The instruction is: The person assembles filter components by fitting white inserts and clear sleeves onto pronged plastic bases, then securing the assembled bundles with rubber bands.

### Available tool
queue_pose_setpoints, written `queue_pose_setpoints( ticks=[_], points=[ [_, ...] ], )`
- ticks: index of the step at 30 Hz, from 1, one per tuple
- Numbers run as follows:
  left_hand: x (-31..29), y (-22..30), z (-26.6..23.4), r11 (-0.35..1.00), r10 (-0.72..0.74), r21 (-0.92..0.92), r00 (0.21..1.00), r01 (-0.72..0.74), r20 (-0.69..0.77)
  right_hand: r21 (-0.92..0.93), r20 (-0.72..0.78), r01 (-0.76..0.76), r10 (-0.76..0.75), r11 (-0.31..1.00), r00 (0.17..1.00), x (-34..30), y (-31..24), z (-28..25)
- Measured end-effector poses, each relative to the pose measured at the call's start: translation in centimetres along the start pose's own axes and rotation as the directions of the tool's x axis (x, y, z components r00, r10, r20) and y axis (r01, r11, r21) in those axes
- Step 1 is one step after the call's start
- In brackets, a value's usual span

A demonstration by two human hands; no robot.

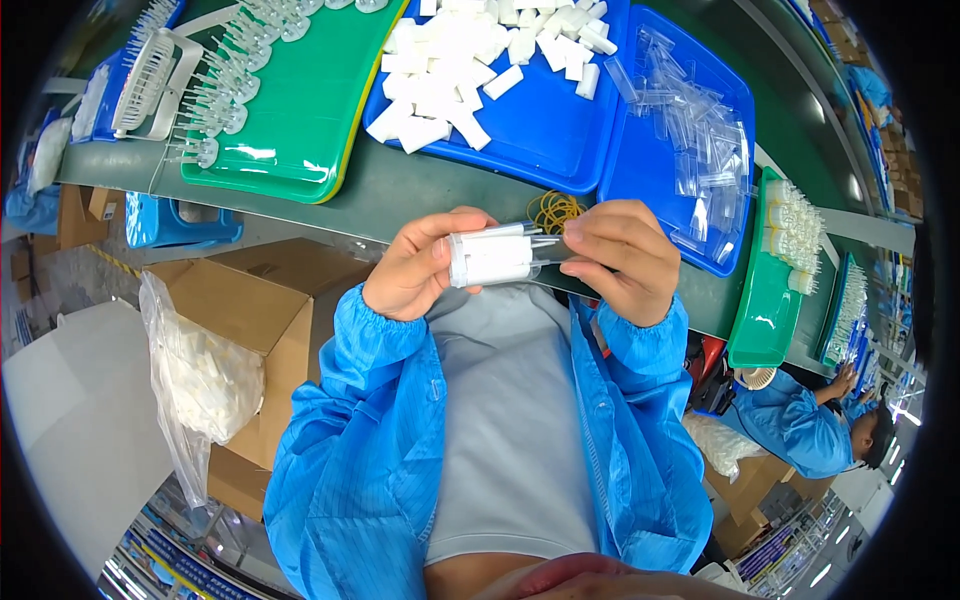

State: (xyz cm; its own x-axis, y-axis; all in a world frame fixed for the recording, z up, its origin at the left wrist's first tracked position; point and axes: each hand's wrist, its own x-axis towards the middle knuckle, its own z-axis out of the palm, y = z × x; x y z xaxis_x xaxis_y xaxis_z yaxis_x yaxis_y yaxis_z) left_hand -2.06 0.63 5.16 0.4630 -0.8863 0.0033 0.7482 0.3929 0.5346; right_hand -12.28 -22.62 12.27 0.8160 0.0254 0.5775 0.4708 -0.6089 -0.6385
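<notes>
In front of my chest, my left hand [420, 262] is closed around a clear round-based pronged piece [457, 262]. White block-like sleeves [498, 258] sit on it, and thin clear prongs stick out to the right. My right hand [628, 258] is at those prong ends, thumb and fingers pinched together. Whatever lies between its fingertips is too small to make out. Just behind the right fingers, a bunch of yellow rubber bands [553, 210] lies at the table's near edge.
A green tray [275, 165] with several pronged pieces is at left. One blue tray [545, 150] bears white sleeves, another [640, 195] clear flat tubes. At right is a green tray [760, 325] of assembled pieces. A cardboard box [250, 300] stands lower left; a co-worker [800, 425] is at right.
</notes>
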Motion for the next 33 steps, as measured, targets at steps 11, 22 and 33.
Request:
queue_pose_setpoints(
  ticks=[11,22,33],
  points=[
    [0.4,-0.7,0.9,0.999,0.045,-0.032,0.996,-0.042,0.081,0.089,-0.011,-0.052,0.053,0.995,0.999,-0.2,-0.2,0.2],
    [0.3,-1.8,1.7,0.989,-0.07,-0.124,0.996,0.077,0.061,0.114,0.013,0.025,-0.026,0.993,1.0,0.3,-0.7,1.9],
    [1.2,-1.2,3.1,0.997,0.081,-0.016,0.993,-0.08,0.086,0.305,0.106,0.082,-0.119,0.949,0.987,0.5,0.2,1.1]
  ],
)
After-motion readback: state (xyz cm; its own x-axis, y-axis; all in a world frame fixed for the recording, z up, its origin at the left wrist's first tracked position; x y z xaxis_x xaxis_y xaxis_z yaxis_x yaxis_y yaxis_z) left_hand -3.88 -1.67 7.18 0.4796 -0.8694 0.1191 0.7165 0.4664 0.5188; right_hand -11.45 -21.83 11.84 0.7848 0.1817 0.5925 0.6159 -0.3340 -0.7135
